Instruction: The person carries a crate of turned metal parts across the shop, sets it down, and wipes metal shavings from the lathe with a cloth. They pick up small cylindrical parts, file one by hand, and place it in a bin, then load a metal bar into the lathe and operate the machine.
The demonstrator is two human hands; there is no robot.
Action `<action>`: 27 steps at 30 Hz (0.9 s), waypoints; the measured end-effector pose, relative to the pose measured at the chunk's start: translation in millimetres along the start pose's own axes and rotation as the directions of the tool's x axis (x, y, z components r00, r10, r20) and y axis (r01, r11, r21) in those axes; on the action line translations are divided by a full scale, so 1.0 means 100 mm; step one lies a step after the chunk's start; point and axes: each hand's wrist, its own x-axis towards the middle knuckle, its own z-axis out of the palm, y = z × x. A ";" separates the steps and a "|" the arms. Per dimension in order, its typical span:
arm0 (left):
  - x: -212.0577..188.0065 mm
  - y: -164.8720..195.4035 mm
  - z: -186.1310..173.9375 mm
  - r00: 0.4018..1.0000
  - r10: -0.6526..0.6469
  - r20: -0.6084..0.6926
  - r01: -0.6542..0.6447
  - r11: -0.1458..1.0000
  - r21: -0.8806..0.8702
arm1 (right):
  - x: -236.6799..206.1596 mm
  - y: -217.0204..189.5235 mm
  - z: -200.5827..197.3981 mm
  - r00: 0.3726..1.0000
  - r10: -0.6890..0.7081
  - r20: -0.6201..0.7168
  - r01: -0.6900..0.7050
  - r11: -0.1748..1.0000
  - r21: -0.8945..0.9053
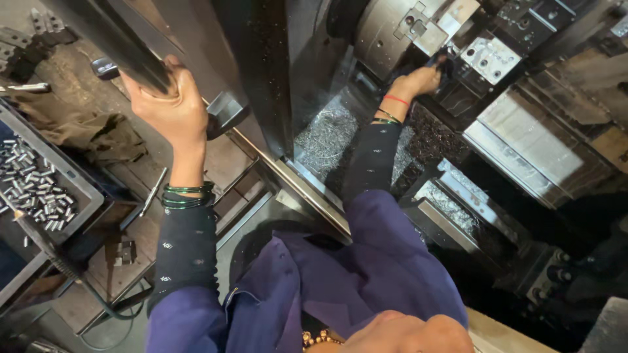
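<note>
My left hand [169,104] is closed around the dark edge of the machine's sliding door [124,42] at the upper left. My right hand [418,82] reaches deep into the lathe, its fingers at a dark part next to the round steel chuck [392,29] and the tool block [490,59]. What the right fingers hold is hidden by the hand and by shadow. Both forearms wear dark sleeves with bangles at the wrists.
Metal shavings [333,134] cover the machine bed below the chuck. A grey tray [85,196] of several small silver cylinders sits at the left. Rags [78,127] lie behind the tray. A rail [307,186] runs along the machine's opening.
</note>
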 end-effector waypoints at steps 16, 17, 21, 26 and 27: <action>-0.06 -0.21 -0.02 1.000 -0.020 -0.021 0.018 0.997 -0.077 | 0.39 -0.16 0.33 0.999 0.006 -0.042 -0.006 1.000 0.000; -0.06 -0.21 -0.03 1.000 -0.010 -0.014 0.009 0.998 -0.065 | 0.43 -0.18 0.34 0.999 0.002 -0.044 -0.001 1.000 0.008; -0.07 -0.22 -0.04 0.999 0.054 0.003 -0.054 0.999 -0.001 | 0.55 -0.21 0.36 0.999 -0.002 -0.045 0.002 1.000 0.010; -0.06 -0.21 -0.03 0.999 0.054 -0.008 -0.054 0.999 0.004 | 0.61 -0.17 0.34 1.000 -0.016 -0.014 0.016 1.000 -0.004; -0.06 -0.21 -0.03 0.998 0.061 -0.008 -0.061 0.998 0.009 | 0.61 -0.16 0.35 0.999 0.002 -0.054 -0.002 1.000 0.006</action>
